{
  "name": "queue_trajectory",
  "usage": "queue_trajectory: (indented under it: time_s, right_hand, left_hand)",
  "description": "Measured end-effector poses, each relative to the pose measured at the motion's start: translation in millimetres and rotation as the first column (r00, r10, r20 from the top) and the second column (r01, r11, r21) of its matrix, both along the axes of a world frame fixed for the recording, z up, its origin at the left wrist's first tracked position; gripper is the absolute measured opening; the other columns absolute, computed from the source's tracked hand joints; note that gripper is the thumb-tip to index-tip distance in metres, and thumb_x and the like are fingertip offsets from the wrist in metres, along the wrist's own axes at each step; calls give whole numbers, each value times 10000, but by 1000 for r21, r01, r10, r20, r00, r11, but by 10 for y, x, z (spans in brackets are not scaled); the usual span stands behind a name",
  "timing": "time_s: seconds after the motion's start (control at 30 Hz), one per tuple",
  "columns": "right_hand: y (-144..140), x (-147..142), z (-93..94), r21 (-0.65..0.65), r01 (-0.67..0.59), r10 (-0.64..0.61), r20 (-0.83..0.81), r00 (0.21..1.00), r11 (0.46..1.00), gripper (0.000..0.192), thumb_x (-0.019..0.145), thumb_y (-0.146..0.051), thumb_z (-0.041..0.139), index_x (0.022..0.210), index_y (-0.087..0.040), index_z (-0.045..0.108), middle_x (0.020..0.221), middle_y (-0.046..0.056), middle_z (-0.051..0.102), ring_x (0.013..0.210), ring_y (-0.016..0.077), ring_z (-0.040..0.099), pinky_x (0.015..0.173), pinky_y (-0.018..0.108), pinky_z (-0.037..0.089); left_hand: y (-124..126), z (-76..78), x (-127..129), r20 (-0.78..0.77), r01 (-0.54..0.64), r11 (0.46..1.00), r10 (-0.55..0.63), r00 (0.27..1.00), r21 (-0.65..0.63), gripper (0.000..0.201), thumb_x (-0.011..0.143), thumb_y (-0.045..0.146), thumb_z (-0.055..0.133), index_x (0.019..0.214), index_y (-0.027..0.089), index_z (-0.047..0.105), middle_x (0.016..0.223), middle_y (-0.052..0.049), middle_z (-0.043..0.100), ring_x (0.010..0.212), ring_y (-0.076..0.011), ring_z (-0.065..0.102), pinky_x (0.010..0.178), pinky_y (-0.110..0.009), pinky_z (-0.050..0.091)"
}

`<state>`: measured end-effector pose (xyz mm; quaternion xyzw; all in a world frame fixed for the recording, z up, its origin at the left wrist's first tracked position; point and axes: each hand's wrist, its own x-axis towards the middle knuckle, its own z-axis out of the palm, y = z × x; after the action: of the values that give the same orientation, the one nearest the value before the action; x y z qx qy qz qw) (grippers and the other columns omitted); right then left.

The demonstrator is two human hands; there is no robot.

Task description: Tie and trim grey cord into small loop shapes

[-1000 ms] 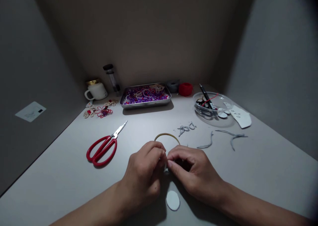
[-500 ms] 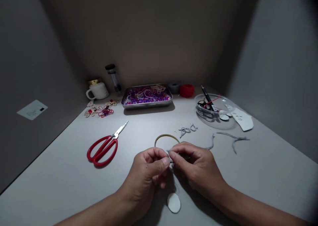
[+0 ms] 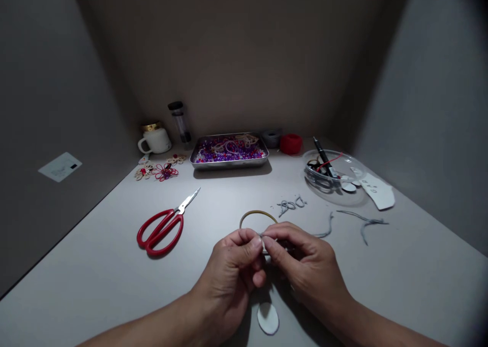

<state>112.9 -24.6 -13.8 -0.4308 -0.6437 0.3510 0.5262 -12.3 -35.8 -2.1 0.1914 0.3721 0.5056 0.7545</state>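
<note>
A thin tan hoop (image 3: 258,214) is being pinched low over the table (image 3: 95,276) between the left hand (image 3: 232,270) and the right hand (image 3: 305,265), both closed on it at their touching fingertips, where a grey strand is apparently being wound on, though the spot is too dim to confirm. Most of the arc is showing bare, so wrapping is judged barely begun. A flat white oval (image 3: 268,318) is lying below; limp grey cord scraps (image 3: 292,204) and red-handled scissors (image 3: 162,227) are lying nearby.

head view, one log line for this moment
left hand and right hand: pinching small piece together | brown ring: beyond fingers | white oval: below hands
</note>
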Motion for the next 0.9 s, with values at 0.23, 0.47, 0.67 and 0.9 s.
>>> queue_trajectory:
  time_s: [0.23,0.47,0.67,0.9]
  right_hand:
    - [-31,-13,16,-158,-73,47,-168,985,985,72,777,-249,612,731,-196,630,641,-4,616,514,114,578,459,207,491]
    - [-63,53,32,-59,-79,70,-148,987,995,99,787,-210,573,696,-195,609,697,14,585,498,105,543,350,181,405]
    - [-89,51,16,130,-168,167,17,986,977,153,751,-97,584,727,-225,663,837,80,649,958,242,595,469,203,501]
    - [-60,38,-11,119,-85,82,36,996,989,121,764,-133,600,728,-220,676,871,61,683,815,190,652,646,259,540]
  left_hand:
    - [-3,24,1,41,-7,999,8,999,-39,78,674,97,664,657,102,588,514,11,517,430,-54,441,419,-139,358]
    - [29,48,-20,-11,-99,993,99,995,-63,105,678,28,611,643,114,560,543,16,530,420,-54,450,396,-143,350]
    - [19,32,-25,-23,-95,995,95,995,-15,118,683,87,647,625,122,551,532,25,528,406,-46,433,414,-146,337]
    - [5,-1,-2,-48,-72,997,74,996,34,147,655,136,691,633,132,545,485,36,515,388,-49,424,428,-161,321]
